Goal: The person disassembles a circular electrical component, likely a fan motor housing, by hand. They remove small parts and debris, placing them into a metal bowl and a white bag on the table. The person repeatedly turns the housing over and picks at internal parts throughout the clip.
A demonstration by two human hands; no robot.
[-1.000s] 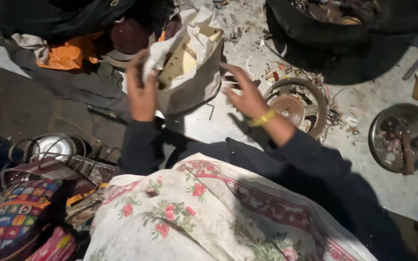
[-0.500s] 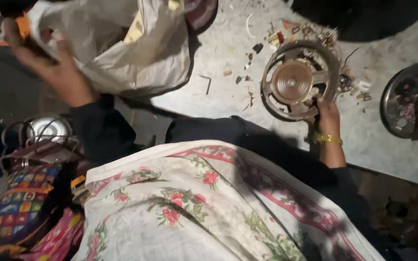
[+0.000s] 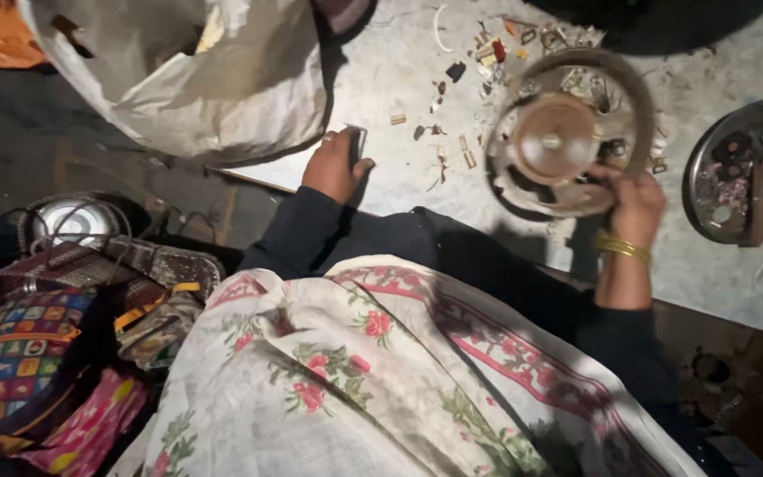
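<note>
Both of my hands were down on the pale, gritty work surface [image 3: 399, 190] and well apart from each other. My right hand [image 3: 633, 199], with yellow bangles [image 3: 622, 248] on its wrist, was closed on the lower right rim of a round, rusty metal wheel-like part [image 3: 565, 132], fingers curled over its edge; the part had a domed brownish hub at its middle and an outer ring, and it looked slightly blurred. My left hand [image 3: 336, 165] rested knuckles up on the surface near its front edge, fingers bent around a small dark flat thing [image 3: 357, 143] that I could not make out, so I could not tell how firmly it was gripped. Just above that hand lay a big whitish plastic sack [image 3: 196, 75], slumped and open at the top. Between my hands, small scraps and bits of debris [image 3: 452, 115] were scattered over the surface, thicker toward the top near the wheel. To the right of the wheel sat a round steel dish [image 3: 704, 168] holding small dark metal pieces. Nearer to me, a white cloth with red flowers [image 3: 373, 380] covered my lap over dark sleeves. At my left side lay a colourful patterned bag [image 3: 19, 362], and beyond it a shiny steel lid [image 3: 72, 221].
</note>
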